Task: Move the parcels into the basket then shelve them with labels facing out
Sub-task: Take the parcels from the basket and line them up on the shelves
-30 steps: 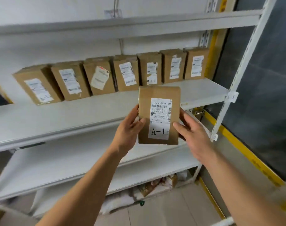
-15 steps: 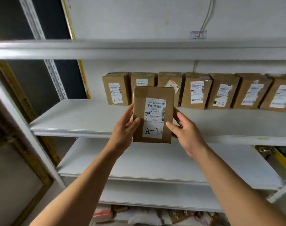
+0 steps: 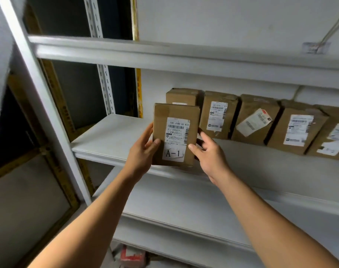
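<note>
The parcel [image 3: 175, 135], gripped by both hands [image 3: 143, 153] [image 3: 210, 157], should go upright on the shelf [image 3: 110, 136], label outward, beside the row [image 3: 261, 120].

Behind held parcel [image 3: 175, 134]: leftmost shelved parcel [image 3: 182, 96], label mostly hidden. Far right of it, last parcel [image 3: 334, 138] cut by frame edge.

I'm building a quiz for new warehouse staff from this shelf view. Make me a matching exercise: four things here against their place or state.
Things:
1. A-1 parcel
2. crooked-label parcel
3. bare shelf end
4. left hand

Places or states:
a. left of the parcel row
b. gripping the parcel's left edge
c. held upright, label facing the camera
d. standing in the row at the back of the shelf

Pairs: 1-c, 2-d, 3-a, 4-b
</note>
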